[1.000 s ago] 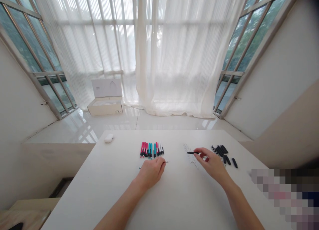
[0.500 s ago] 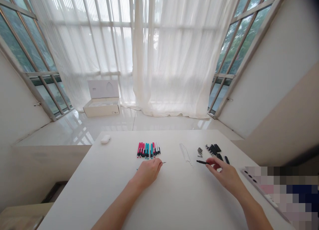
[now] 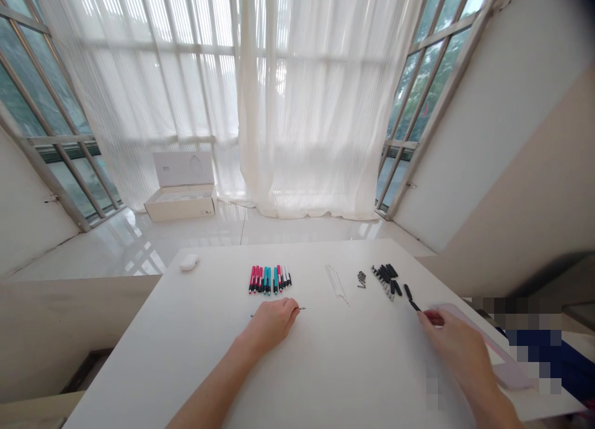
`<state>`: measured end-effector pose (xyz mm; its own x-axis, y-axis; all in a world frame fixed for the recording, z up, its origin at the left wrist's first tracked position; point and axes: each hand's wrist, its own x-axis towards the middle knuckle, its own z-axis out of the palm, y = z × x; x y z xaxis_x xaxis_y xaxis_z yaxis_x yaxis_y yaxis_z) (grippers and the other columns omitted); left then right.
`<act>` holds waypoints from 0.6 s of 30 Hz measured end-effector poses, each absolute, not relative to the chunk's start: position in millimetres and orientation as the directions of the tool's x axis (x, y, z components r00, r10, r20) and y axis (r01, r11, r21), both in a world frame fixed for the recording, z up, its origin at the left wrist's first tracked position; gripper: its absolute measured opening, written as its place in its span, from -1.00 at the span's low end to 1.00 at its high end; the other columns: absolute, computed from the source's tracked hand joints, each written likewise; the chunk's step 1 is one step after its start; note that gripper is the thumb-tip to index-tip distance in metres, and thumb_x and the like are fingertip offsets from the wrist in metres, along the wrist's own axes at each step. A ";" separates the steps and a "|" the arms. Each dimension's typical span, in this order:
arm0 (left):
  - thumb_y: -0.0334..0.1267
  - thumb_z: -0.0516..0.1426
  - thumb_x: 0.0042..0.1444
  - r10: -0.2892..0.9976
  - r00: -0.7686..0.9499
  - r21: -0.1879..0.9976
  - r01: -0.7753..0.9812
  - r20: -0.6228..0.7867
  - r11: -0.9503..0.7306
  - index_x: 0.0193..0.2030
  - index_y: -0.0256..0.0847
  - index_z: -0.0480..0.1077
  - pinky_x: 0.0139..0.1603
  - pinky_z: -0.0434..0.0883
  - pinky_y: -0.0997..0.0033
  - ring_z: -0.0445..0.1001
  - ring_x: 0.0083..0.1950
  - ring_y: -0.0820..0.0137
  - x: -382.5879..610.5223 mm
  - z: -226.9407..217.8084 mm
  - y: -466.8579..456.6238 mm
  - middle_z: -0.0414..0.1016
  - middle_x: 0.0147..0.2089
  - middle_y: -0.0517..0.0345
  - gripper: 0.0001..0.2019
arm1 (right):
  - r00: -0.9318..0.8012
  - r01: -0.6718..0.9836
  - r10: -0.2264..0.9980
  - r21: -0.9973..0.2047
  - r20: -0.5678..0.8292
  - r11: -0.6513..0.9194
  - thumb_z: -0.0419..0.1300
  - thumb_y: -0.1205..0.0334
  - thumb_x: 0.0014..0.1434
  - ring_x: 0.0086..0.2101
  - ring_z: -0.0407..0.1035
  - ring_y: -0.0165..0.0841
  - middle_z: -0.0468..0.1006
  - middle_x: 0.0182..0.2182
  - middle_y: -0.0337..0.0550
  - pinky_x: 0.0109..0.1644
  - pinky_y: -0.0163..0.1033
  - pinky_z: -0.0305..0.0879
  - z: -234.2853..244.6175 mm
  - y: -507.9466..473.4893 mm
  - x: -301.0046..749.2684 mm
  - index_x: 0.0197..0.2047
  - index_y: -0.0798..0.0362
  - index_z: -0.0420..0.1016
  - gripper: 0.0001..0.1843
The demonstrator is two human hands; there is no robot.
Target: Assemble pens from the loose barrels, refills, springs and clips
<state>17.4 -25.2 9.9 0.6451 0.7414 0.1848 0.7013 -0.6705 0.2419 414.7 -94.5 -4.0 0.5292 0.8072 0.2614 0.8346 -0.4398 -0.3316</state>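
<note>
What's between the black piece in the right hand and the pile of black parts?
A loose black part lies on the white table between the black piece in the right hand and the pile of black parts.

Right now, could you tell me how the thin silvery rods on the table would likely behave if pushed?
The thin silvery rods look round and loose on the smooth white table, so they would probably roll and scatter easily. They seem slender and light, so a push might flex them, and they could be fiddly to pinch.
</note>
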 end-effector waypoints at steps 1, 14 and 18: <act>-0.23 -0.14 0.35 0.740 0.646 0.241 0.700 0.186 -0.672 -0.17 -0.16 0.29 -0.35 0.30 0.48 0.48 -0.29 0.37 17.2 10.1 -25.2 0.49 -0.24 0.15 -0.78 | 0.522 0.842 0.809 -0.315 0.271 -0.438 0.03 -0.05 0.09 -0.35 0.49 -0.18 0.64 -0.34 -0.07 -0.32 -0.19 0.26 -1.3 -88.2 414.9 -0.35 0.01 0.52 -0.63; -0.26 -0.11 0.33 0.728 0.648 0.230 0.691 0.223 -0.685 -0.22 -0.18 0.29 -0.36 0.32 0.48 0.48 -0.30 0.37 17.6 8.3 -24.3 0.48 -0.27 0.13 -0.80 | 0.448 0.890 0.862 -0.208 0.238 -0.405 0.04 -0.05 0.06 -0.39 0.48 -0.08 0.61 -0.44 0.05 -0.39 -0.15 0.24 3.0 -37.6 430.6 -0.44 0.03 0.53 -0.63; -0.25 -0.10 0.32 0.746 0.621 0.232 0.710 0.238 -0.665 -0.23 -0.18 0.29 -0.38 0.31 0.47 0.48 -0.32 0.36 16.9 5.9 -23.3 0.49 -0.28 0.12 -0.81 | 0.464 0.873 0.853 -0.283 0.238 -0.396 0.08 -0.04 0.02 -0.39 0.47 -0.10 0.62 -0.43 0.01 -0.36 -0.13 0.26 18.5 -34.6 423.6 -0.43 0.03 0.53 -0.66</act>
<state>16.9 -23.3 5.9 0.6214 0.7464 0.2381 0.7097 -0.6650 0.2325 423.6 -34.6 18.5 0.4643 0.8532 0.2377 0.8733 -0.3963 -0.2834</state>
